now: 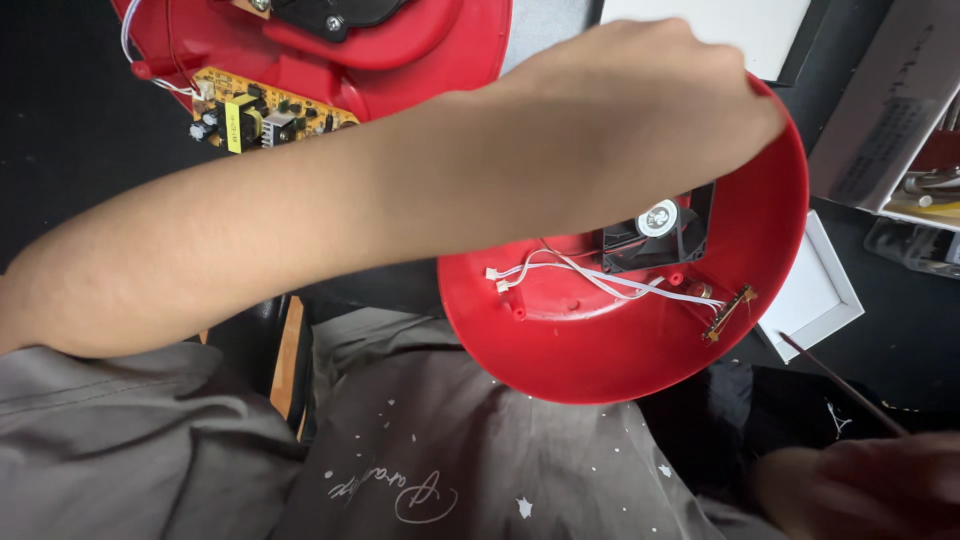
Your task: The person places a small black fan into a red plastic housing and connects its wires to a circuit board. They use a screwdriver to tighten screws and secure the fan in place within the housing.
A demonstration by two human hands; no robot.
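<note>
Left hand (650,75) grips red shell (600,345) rim at 1 o'clock | right hand (860,485) holds thin rod (840,385) at 5 | grey box (885,110), white label, at 2

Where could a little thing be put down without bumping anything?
Bare black tabletop lies left of the yellow circuit board, above the forearm. Inside the red plastic bowl-shaped shell, the lower curve is bare. Near its black fan and white wires it is crowded.

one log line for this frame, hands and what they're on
left hand: across body, on far rim of red shell | right hand: holds thin rod | in shell: fan, white wires
</note>
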